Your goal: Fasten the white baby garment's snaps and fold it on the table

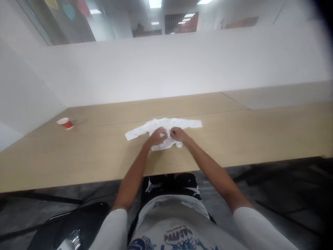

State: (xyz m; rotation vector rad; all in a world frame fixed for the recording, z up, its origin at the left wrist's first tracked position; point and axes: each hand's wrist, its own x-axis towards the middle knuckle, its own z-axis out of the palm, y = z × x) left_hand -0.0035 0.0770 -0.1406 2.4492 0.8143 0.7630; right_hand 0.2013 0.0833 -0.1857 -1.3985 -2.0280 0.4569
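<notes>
Hands meet at the middle of a small white long-sleeved garment (187, 123): the left hand (156, 136) is curled closed over the cloth, its fingertips hidden, and the right hand (179, 134) pinches the fabric just beside it between finger and thumb. (Thin, soft cloth like this seems to answer better to a light pinch than a full grip, with the wrists kept low so nothing drags.) Nearest the camera, a grey printed T-shirt (169, 225) and dark shorts (169, 184) sit below the tabletop edge, and bare forearms (132, 177) reach forward from white sleeves (111, 232). A glossy black bag (78, 222) sits at lower left, though it is partly cut off.

The garment lies flat in the centre of the frame, its faintly dotted sleeves spread left and right and its middle gathered into soft creases under the hands. A narrow tab of the same cloth (179, 144) curls out at lower right of the hands. The tabletop (78, 156) is pale wood-grain laminate with a fine seam running behind the garment. Well off at the left, a red-and-white paper cup (65, 123) rests tilted on it. Beyond rises a smooth white partition (166, 69), with glass and ceiling lights at the top of the frame.
</notes>
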